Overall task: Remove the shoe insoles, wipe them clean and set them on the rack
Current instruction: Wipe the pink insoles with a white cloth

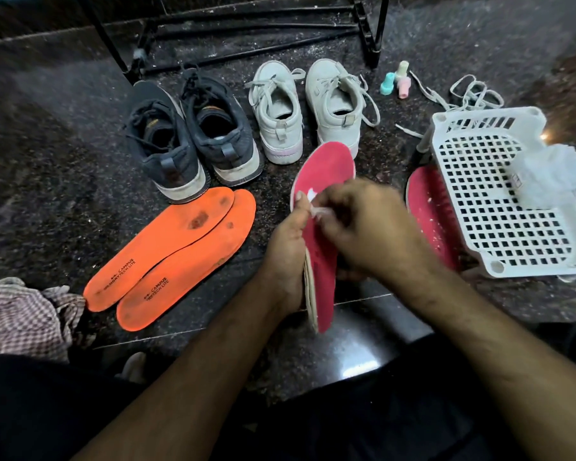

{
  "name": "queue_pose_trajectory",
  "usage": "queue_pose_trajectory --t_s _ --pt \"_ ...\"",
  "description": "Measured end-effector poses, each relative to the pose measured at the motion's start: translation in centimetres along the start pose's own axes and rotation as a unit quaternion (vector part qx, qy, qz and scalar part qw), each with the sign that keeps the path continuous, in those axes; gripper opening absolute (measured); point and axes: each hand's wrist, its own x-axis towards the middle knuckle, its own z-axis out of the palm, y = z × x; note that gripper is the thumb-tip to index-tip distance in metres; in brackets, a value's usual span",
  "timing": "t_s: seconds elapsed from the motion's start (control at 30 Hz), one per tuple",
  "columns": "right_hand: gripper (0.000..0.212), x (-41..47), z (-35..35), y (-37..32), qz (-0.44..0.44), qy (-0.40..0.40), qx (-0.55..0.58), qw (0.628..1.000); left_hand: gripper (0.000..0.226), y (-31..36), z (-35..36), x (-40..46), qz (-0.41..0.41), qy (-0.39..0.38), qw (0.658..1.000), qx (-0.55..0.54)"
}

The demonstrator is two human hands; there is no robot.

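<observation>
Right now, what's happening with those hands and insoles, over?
Left hand grips upright pink foam insole. Right hand pinches white wipe against it. Two orange insoles on floor. Nothing blocking.

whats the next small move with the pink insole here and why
Probably draw the right hand with its white wipe down the pink insole: the left hand grips it upright by the edge, the wipe sits near its upper half, and white specks show on the surface.
</observation>
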Motion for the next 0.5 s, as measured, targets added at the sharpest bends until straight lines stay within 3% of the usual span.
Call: queue_pose_trajectory --t_s 0.1,0.23,0.37,0.5 --pt "0.009 -2.3 1.1 -1.6 -0.016 -0.093 0.025 0.995 0.080 1.1 -1.0 0.1 0.025 0.020 0.999 -0.020" --pt "0.008 -3.4 0.8 -1.5 -0.049 -0.162 0.071 0.983 0.081 2.2 -1.5 0.1 0.023 0.014 1.000 0.008" --pt "0.011 -1.9 0.6 -0.3 -0.059 -0.084 0.024 0.994 0.077 1.4 -1.0 0.4 0.013 0.001 1.000 -0.013" --pt "0.014 0.4 -0.1 1.0 -0.033 0.017 -0.014 0.999 0.056 0.9 -0.5 0.3 0.042 0.008 0.999 -0.024"
